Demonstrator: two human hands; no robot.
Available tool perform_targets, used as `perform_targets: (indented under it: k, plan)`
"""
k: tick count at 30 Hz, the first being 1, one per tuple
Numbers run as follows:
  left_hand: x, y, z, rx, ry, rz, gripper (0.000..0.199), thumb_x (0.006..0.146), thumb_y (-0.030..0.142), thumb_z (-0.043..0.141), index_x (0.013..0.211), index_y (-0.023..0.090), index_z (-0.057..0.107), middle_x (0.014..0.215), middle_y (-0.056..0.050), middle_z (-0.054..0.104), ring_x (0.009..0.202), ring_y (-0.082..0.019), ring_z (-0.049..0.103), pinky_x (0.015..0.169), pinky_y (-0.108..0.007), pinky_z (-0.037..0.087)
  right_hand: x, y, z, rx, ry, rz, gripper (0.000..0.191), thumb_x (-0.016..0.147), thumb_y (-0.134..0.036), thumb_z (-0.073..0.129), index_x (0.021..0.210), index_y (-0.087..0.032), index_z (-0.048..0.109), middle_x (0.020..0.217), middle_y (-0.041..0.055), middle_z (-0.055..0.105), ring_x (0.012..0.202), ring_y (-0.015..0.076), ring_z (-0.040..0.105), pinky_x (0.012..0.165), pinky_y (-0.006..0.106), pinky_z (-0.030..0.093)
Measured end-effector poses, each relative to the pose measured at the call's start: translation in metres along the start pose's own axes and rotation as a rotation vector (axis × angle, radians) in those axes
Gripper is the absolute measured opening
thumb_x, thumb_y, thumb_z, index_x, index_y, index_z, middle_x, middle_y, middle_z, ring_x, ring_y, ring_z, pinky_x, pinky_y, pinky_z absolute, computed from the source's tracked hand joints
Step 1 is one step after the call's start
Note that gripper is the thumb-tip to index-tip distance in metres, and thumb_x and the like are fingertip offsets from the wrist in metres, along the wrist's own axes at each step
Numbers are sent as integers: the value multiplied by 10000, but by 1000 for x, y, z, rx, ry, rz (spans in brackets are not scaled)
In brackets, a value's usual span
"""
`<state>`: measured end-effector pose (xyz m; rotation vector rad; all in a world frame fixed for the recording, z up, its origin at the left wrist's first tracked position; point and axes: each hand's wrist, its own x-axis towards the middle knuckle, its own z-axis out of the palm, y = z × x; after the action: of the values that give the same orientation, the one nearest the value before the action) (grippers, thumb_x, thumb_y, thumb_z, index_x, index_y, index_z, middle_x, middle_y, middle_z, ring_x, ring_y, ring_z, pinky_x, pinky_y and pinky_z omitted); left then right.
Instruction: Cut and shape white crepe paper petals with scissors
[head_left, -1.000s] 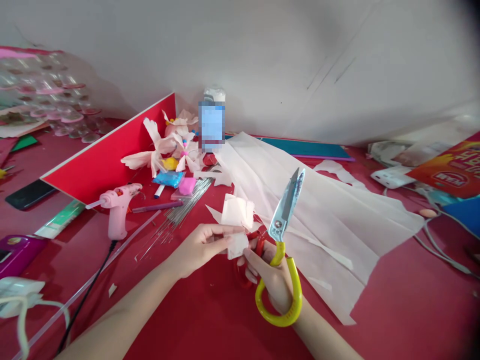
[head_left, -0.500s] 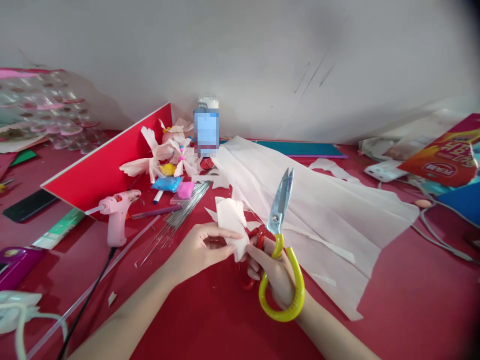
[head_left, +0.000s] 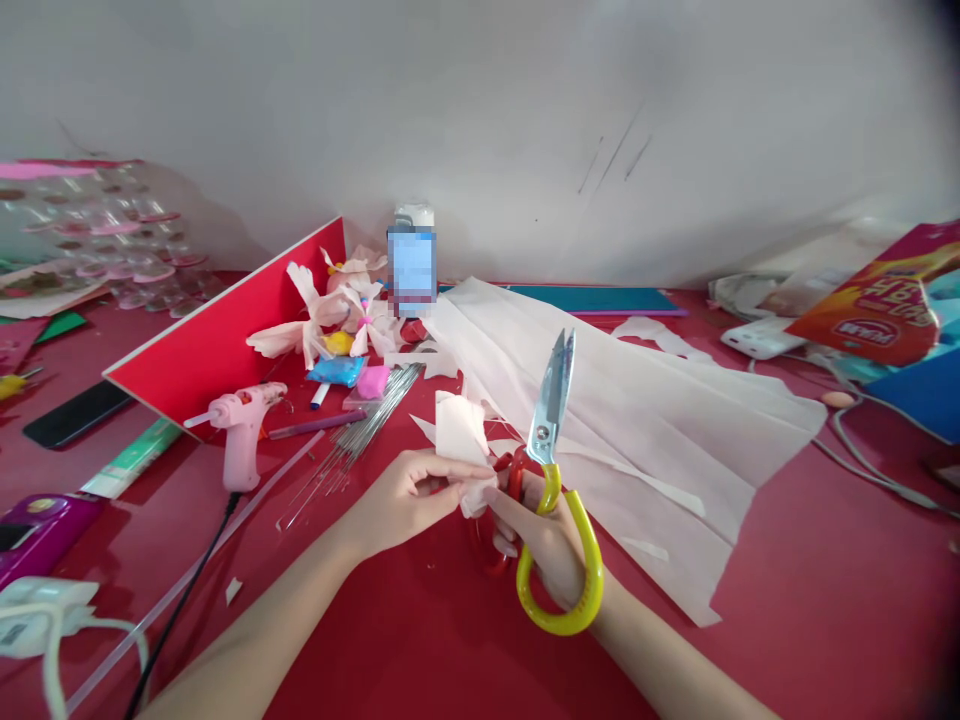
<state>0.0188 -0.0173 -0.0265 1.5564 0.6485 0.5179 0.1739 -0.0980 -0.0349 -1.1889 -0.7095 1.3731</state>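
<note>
My left hand (head_left: 405,497) pinches a small white piece of thin paper (head_left: 478,497) from the left, thumb and fingers closed on it. Against its right side press the thumb and fingertips of my right hand (head_left: 553,545). That same hand also carries scissors (head_left: 550,482) with one yellow and one red handle, blades nearly closed and pointing up, away from me. The paper's lower end looks crumpled between the fingertips. Just beyond them shows a flat white paper part (head_left: 459,428); whether it joins the held piece I cannot tell.
A large white sheet (head_left: 645,420) spreads to the right. On the left lie thin metal wires (head_left: 379,415), a pink glue gun (head_left: 241,430) and a purple stick (head_left: 315,424). White paper flowers (head_left: 300,325) rest by a red board (head_left: 225,350). A phone (head_left: 412,270) stands at the wall.
The lower end of the held paper has gone from flat to crumpled between my fingertips. The scissors have shifted slightly left in view, and the whole view has moved a little.
</note>
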Motion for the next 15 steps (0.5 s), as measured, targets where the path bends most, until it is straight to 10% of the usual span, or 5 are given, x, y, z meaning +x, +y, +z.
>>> perform_targets:
  k: [15]
  plan:
    - [-2,9,0,-26,309,-24,217,812,315,690,990,221,770,1026,-49,762,1000,-250,676,902,-346,518,1,-15,-19,-351,65,-216,252,767,-416,659,841,-213,529,690,-28,446,583,124,415,529,261,360]
